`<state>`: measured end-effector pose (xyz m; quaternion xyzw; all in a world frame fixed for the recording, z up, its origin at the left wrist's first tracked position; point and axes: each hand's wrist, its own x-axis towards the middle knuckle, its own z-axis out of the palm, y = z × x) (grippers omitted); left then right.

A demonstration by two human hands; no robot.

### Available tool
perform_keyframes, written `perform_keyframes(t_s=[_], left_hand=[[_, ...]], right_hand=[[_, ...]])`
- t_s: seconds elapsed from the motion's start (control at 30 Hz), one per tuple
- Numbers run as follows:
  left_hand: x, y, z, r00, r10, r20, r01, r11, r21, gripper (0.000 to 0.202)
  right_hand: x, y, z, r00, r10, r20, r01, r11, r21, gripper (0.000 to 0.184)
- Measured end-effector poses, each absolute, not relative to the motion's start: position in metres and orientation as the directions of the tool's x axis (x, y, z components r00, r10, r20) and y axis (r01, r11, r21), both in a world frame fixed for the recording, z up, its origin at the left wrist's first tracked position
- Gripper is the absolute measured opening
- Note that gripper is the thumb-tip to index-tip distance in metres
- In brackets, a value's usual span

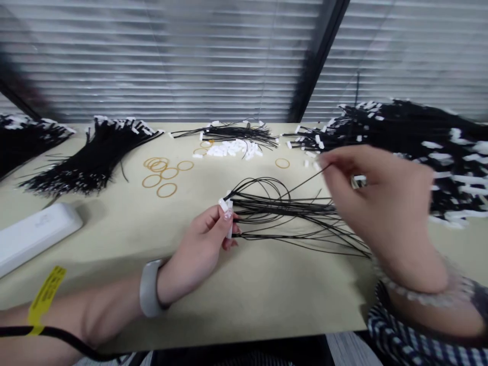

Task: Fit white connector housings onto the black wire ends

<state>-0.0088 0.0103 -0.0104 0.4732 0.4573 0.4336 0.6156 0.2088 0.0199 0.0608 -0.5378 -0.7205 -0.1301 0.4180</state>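
My left hand is closed around a small cluster of white connectors at the near end of a bundle of thin black wires lying on the beige table. My right hand, blurred by motion, is raised over the far end of that bundle. Its thumb and forefinger pinch one thin black wire that runs back toward the connectors. A grey band sits on my left wrist, a beaded bracelet on my right.
Large heaps of black wires with white connectors lie at the right, back centre, left and far left. Loose white connectors and several rubber bands sit mid-table. A white flat case lies at the left edge.
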Motion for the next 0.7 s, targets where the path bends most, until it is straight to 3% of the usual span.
perform_keyframes(t_s=[0.1, 0.2, 0.3, 0.43, 0.47, 0.7], left_hand=[[-0.009, 0.010, -0.009, 0.219, 0.964, -0.148, -0.062, 0.165, 0.984, 0.025], [-0.009, 0.009, -0.006, 0.237, 0.960, -0.150, 0.023, 0.149, 0.989, 0.026], [-0.008, 0.007, -0.003, 0.267, 0.953, -0.140, 0.108, 0.115, 0.987, 0.026], [-0.008, 0.004, 0.000, 0.292, 0.949, -0.122, 0.187, 0.069, 0.980, 0.024], [-0.007, 0.003, 0.001, 0.306, 0.946, -0.106, 0.212, 0.040, 0.976, 0.024], [-0.008, 0.000, 0.000, 0.387, 0.922, -0.018, 0.300, -0.108, 0.948, 0.024]], right_hand=[[0.210, 0.019, 0.068, 0.176, 0.706, 0.686, 0.533, 0.518, -0.670, 0.024], [0.205, 0.017, 0.068, 0.256, 0.756, 0.603, 0.239, 0.555, -0.797, 0.024], [0.197, 0.012, 0.063, 0.133, 0.805, 0.578, 0.307, 0.521, -0.796, 0.026], [0.182, 0.005, 0.052, -0.196, 0.865, 0.462, 0.590, 0.480, -0.649, 0.005], [0.178, 0.004, 0.049, -0.239, 0.863, 0.445, 0.617, 0.488, -0.617, 0.008], [0.172, 0.006, 0.045, -0.321, 0.873, 0.366, 0.690, 0.481, -0.541, 0.020]])
